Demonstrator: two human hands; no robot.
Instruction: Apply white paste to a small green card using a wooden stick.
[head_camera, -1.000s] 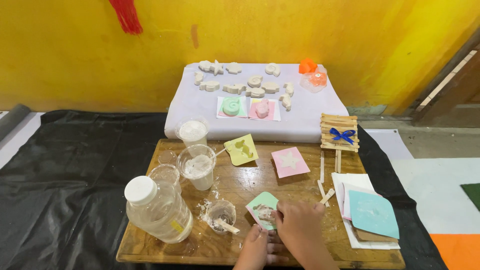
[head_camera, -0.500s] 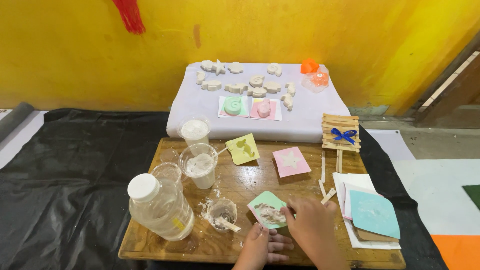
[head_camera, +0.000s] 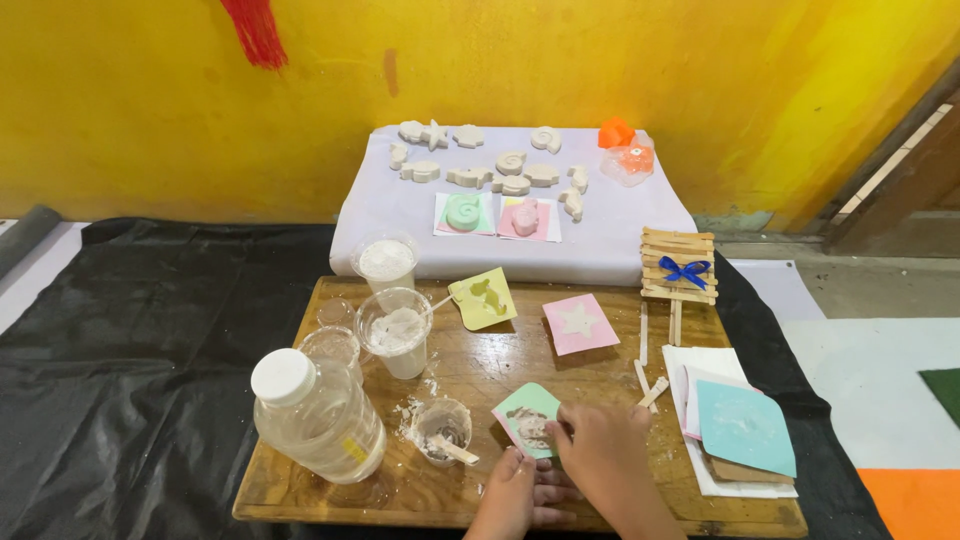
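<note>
Green mould (head_camera: 527, 418): small square silicone form, part-filled with pale plaster, at 6 o'clock on wooden board (head_camera: 480, 370), just right of small mixing cup.
Right hand (head_camera: 603, 452): laid over mould's right edge, fingertips (head_camera: 560, 432) bent down onto pale filling; pressing rather than pinching, nothing held.
Left hand (head_camera: 520, 492): flat on board at mould's lower edge, fingers spread and steadying; nothing grasped.
Step in hand: judged as smoothing or packing wet plaster into green mould's cavity.
Next move: likely calls for light, even pressure across cavity, mould kept level and pinned by left hand.
Small mixing cup (head_camera: 441, 428): at 9 o'clock of mould, smeared inside, wooden stick (head_camera: 455, 451) resting in it, spilled powder around.
Plastic bottle (head_camera: 315, 418): white-capped, clear, lying tilted at board's 8 o'clock.
Clear cups (head_camera: 392, 320): near board's 11 o'clock, holding white powder and mix.
Yellow mould (head_camera: 482, 300) and pink mould (head_camera: 580, 322): at 12 and 1 o'clock of green mould, well apart from hands.
Teal card (head_camera: 745, 428): on stacked sheets at 3 o'clock.
Stick raft (head_camera: 680, 265): craft sticks tied with blue bow, at board's 2 o'clock.
White cloth (head_camera: 620, 240): beyond board at 12 o'clock, carrying finished plaster shapes (head_camera: 500, 170).
</note>
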